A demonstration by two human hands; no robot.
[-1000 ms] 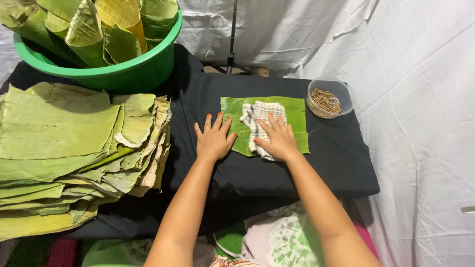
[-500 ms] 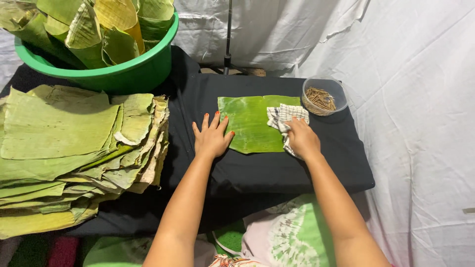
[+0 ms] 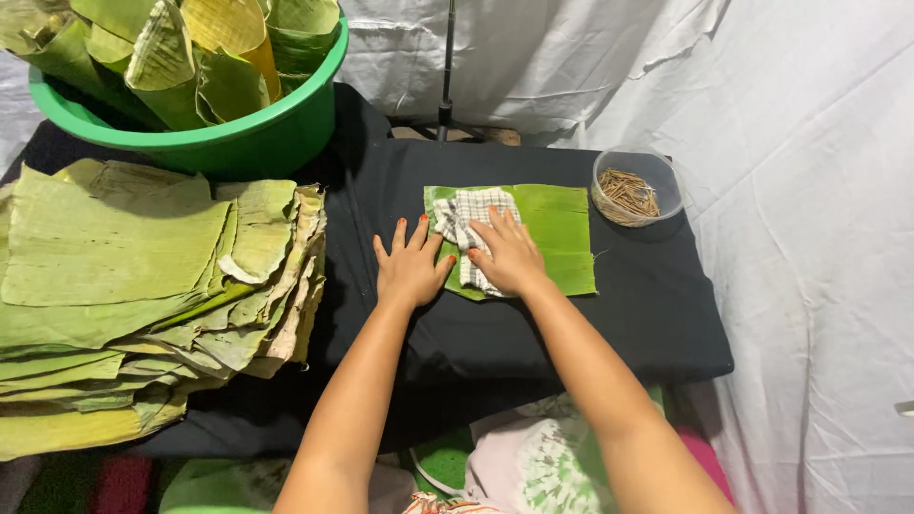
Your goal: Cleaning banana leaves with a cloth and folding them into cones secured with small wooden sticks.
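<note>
A rectangular green banana leaf piece (image 3: 557, 233) lies flat on the black table (image 3: 609, 324). My right hand (image 3: 509, 252) presses a white checked cloth (image 3: 462, 214) onto the leaf's left half. Flat on the leaf's left edge and the black cloth beside it rests my left hand (image 3: 409, 266), fingers spread, holding nothing.
A tall stack of flattened banana leaves (image 3: 143, 295) fills the left side. Behind it stands a green tub (image 3: 238, 143) full of rolled leaves. A small clear bowl of thin sticks (image 3: 636, 187) sits at the leaf's right. White sheets hang behind and right.
My right hand slid the checked cloth across the leaf to the right edge, then back to the left half. The left hand stayed in place.
</note>
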